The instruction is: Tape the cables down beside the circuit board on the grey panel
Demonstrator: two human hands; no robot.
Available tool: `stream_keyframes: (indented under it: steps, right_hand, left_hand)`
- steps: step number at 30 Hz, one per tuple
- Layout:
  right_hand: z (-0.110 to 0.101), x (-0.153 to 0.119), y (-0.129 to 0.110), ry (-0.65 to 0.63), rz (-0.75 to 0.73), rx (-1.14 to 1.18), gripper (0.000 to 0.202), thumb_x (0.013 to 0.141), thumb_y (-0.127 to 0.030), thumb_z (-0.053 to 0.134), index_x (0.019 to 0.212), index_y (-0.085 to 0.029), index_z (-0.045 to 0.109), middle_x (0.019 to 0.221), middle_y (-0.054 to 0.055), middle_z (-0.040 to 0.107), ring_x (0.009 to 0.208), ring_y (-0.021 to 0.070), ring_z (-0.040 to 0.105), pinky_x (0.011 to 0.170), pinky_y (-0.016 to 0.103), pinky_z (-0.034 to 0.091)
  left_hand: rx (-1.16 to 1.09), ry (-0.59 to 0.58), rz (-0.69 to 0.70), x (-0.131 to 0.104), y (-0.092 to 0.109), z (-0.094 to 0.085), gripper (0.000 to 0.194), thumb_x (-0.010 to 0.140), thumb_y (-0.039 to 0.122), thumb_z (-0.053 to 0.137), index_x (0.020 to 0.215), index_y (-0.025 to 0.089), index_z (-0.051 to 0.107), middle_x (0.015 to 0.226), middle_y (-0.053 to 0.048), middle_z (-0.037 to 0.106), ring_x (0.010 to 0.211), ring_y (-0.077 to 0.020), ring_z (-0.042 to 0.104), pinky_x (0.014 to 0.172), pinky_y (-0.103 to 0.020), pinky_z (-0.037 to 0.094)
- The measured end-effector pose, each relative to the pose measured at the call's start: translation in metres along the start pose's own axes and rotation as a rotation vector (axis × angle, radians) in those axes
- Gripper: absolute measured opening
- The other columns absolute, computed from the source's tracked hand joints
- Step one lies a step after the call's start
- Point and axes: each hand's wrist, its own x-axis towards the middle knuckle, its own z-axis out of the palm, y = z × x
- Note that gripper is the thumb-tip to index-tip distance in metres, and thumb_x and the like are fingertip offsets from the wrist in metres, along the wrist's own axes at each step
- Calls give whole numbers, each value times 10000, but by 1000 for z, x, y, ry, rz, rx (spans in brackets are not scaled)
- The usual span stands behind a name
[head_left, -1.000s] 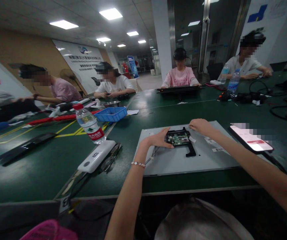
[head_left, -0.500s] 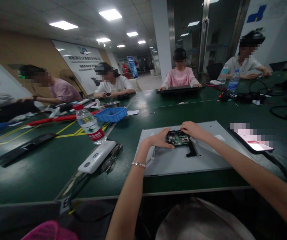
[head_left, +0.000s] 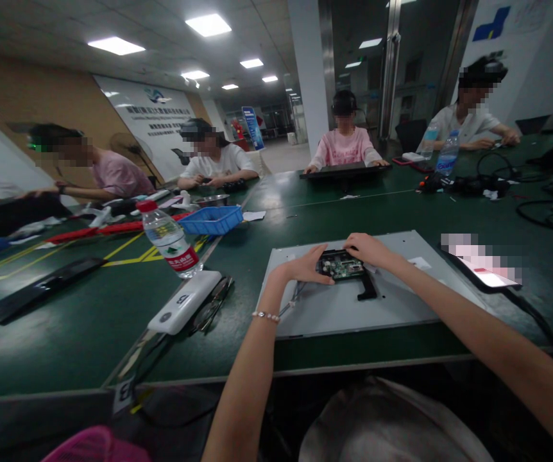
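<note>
A grey flat panel [head_left: 327,314] lies on the green table in front of me. On it sits a green circuit board [head_left: 348,268] in a black frame, with a black arm-like piece [head_left: 367,292] reaching toward me from its right side. My left hand [head_left: 306,266] grips the left side of the framed board, thumb along the near edge and fingers at the far edge. Curled over the far right edge of the frame are the fingers of my right hand [head_left: 367,249]; their tips are hidden. Thin wires [head_left: 296,295] run beside my left wrist.
A phone [head_left: 491,269] with a lit screen lies right of the panel. Leftward are a white power bank [head_left: 185,303], glasses [head_left: 213,305], a water bottle [head_left: 169,240], a blue tray [head_left: 213,220] and a long black piece [head_left: 45,289]. Several people sit around the table.
The view has shifted slightly. Both hands stay at the framed board with almost the same hold.
</note>
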Motion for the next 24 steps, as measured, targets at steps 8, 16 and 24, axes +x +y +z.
stream_keyframes:
  steps: [8,16,24]
  right_hand:
    - [-13,-4,7,64,46,82,251,878,-197,504,1022,-153,705,1068,89,681,1006,205,605,897,267,419]
    - [-43,-37,29,13,254,144,251,864,-184,460,931,-182,702,853,39,710,740,172,626,682,261,441]
    - [-34,-62,30,-10,273,281,159,812,-266,591,844,-188,726,851,52,723,801,209,648,751,311,482]
  left_hand:
    - [18,6,20,0,2,-1,1170,636,673,658,1479,91,94,1541,-193,163,1417,-322,188,1159,-418,209]
    - [127,159,45,4,18,-1,881,821,659,478,1476,151,181,1554,-153,152,1435,-285,134,1155,-410,187]
    - [269,277,119,13,42,10,529,931,442,422,1391,185,368,1466,-122,357,1364,-243,302,1122,-400,245]
